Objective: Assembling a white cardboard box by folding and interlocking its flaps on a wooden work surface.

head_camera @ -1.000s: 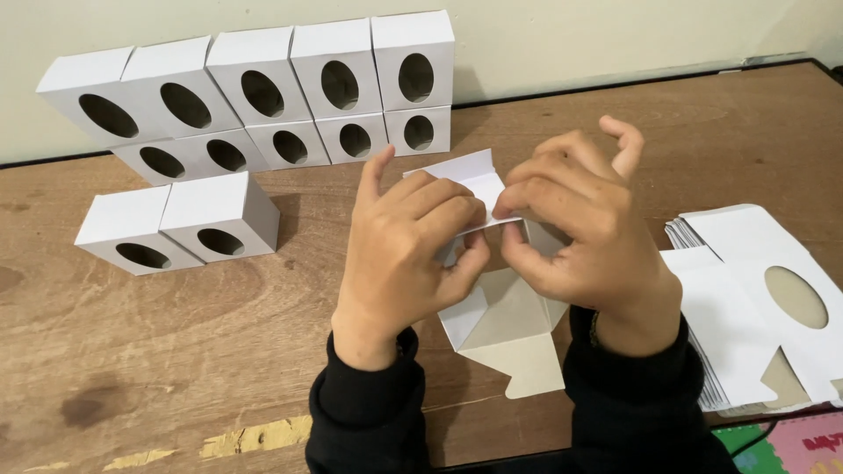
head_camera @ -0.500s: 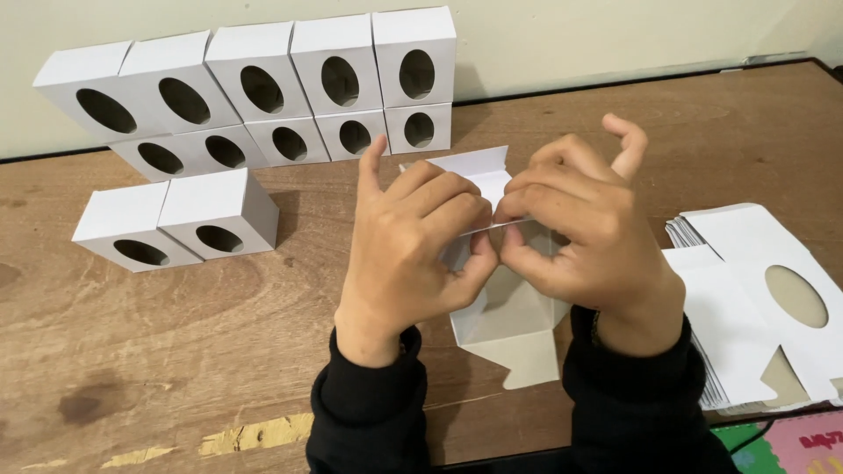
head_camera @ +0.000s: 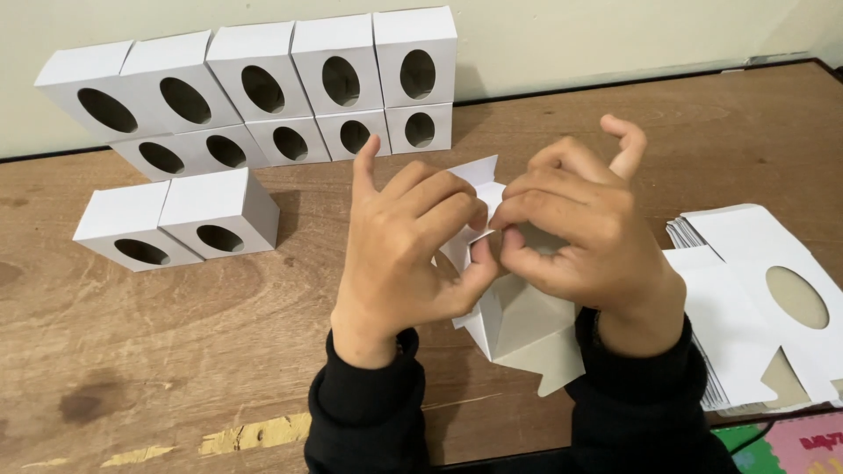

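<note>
Twelve finished boxes (head_camera: 219, 211) (windowed); two hands (head_camera: 408, 237)

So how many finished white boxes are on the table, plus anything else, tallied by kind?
Folded white boxes with oval holes: 12
Box being folded, in the left hand and right hand: 1
Stacks of flat box blanks: 1
Total: 14

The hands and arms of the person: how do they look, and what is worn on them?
Both hands are bare: the left hand and the right hand wear no gloves, and no rings show. Each forearm is covered by a black long sleeve with a ribbed cuff that ends at the wrist.
</note>
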